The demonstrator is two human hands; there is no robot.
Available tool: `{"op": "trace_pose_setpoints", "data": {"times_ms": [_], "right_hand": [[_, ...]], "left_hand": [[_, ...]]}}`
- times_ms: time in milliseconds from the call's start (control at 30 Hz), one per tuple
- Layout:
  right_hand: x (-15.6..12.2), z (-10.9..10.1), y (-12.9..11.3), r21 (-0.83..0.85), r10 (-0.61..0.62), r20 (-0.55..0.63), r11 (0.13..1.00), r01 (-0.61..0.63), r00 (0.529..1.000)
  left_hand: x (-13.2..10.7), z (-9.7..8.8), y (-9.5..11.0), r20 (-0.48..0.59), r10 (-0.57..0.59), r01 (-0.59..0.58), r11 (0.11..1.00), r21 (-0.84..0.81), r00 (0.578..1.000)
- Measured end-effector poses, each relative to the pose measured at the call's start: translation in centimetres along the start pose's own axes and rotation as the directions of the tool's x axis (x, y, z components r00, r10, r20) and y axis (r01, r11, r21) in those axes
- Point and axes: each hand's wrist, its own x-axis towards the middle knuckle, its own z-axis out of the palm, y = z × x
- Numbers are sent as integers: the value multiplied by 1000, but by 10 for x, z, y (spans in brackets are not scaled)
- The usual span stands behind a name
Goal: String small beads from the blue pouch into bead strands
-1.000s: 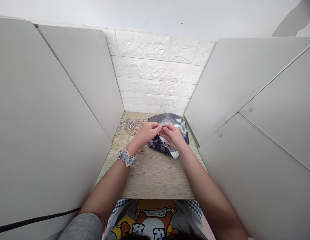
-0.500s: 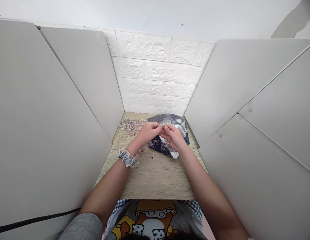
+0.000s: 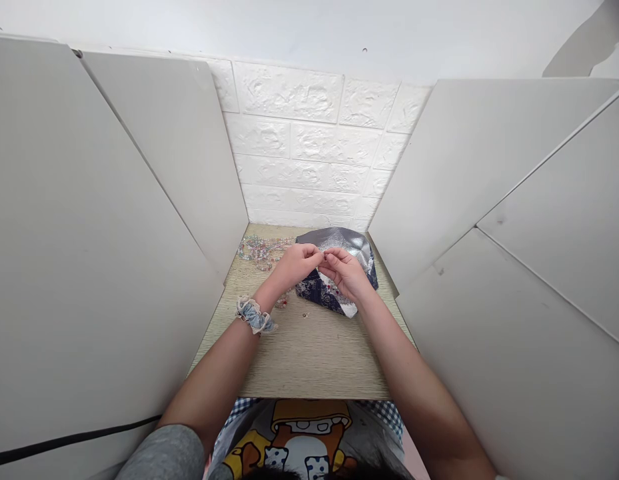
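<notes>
My left hand (image 3: 300,261) and my right hand (image 3: 345,272) meet fingertip to fingertip over a dark blue patterned pouch with a silvery lining (image 3: 334,237). Both are closed in a pinch. A tiny dark reddish thing, perhaps a bead, shows between the fingertips, too small to make out. Small red and clear beads lie in the pouch, partly hidden under my right hand. Left of my left hand, strings of pastel beads (image 3: 262,250) lie on the table, and a few more beads (image 3: 282,302) show by my wrist.
A very small metallic piece (image 3: 305,315) lies on the wooden table (image 3: 319,363) in front of the pouch. Pale panels (image 3: 154,147) (image 3: 489,160) close in both sides, and a white brick-pattern wall (image 3: 309,143) stands behind. A black cord (image 3: 74,440) runs at lower left.
</notes>
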Motion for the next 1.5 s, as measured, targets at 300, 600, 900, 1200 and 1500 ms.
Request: {"op": "trace_pose_setpoints", "data": {"times_ms": [300, 600, 900, 1200, 1500], "right_hand": [[0, 0, 0, -29, 10, 1, 1000, -10, 1000], [0, 0, 0, -20, 1, 22, 1000, -1, 1000], [-1, 1, -1, -6, -7, 12, 1000, 7, 1000], [-1, 0, 0, -8, -15, 23, 1000, 15, 1000], [0, 0, 1, -33, -21, 12, 999, 22, 1000]], "left_hand": [[0, 0, 1, 1, -11, 11, 1000, 17, 1000], [0, 0, 0, 2, -3, 3, 1000, 22, 1000], [0, -1, 1, -12, -15, 16, 999, 48, 1000], [1, -1, -1, -5, -9, 9, 997, 70, 1000], [1, 0, -2, 10, 8, -9, 997, 80, 1000]]}}
